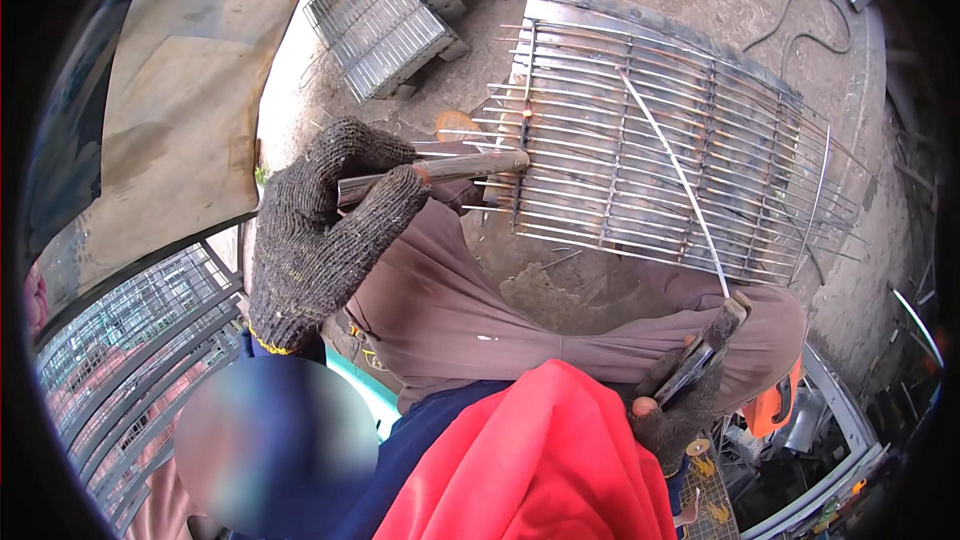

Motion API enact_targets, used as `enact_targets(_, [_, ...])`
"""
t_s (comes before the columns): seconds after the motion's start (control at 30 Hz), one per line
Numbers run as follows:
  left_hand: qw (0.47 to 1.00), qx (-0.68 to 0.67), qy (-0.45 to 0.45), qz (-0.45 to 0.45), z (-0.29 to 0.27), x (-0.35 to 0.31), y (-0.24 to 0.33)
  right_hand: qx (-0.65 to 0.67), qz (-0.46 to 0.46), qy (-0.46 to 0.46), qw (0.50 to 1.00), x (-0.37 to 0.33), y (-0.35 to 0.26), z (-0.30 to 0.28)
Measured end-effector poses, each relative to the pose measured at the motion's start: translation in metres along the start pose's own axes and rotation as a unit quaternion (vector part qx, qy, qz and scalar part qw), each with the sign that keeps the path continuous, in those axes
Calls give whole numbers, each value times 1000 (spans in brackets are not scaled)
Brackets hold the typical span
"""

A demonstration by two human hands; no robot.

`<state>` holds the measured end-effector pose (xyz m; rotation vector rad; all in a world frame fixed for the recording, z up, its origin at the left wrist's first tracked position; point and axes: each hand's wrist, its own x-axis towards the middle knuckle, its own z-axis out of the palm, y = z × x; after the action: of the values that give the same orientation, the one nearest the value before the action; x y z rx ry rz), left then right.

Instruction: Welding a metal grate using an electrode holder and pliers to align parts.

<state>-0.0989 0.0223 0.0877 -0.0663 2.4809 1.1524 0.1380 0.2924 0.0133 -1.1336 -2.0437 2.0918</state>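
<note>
Left hand (335, 225) clamped on long tool (470, 168) at left edge of grate (703, 145); right hand (675, 422) clamped on rod holder (705, 352), below grate. Grate seems stiff, heavy; hold at edges.

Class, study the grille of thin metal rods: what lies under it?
Through the gaps in the grille, a flat grey panel shows, also jutting past its far edge. Whatever is directly beneath the panel is covered and cannot be seen.
</note>
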Motion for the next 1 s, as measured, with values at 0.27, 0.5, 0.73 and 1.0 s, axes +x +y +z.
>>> enact_targets(0.27, [989, 125, -77, -17, -8, -19, -1, -69, -90, -10, 993, 2, 21, -12])
enact_targets(0.5, [896, 414, -160, -5, -9, -28, -7, -146, -144, -19, 979, 1, 37, -26])
enact_targets(0.73, [979, 205, -3, 9, -6, -14, -21, -153, -124, -22, 980, -5, 24, -20])
enact_targets(1.0, [982, 101, -18, 158, 1, 14, -58, -131, -119, -30, 984, -4, 27, -22])
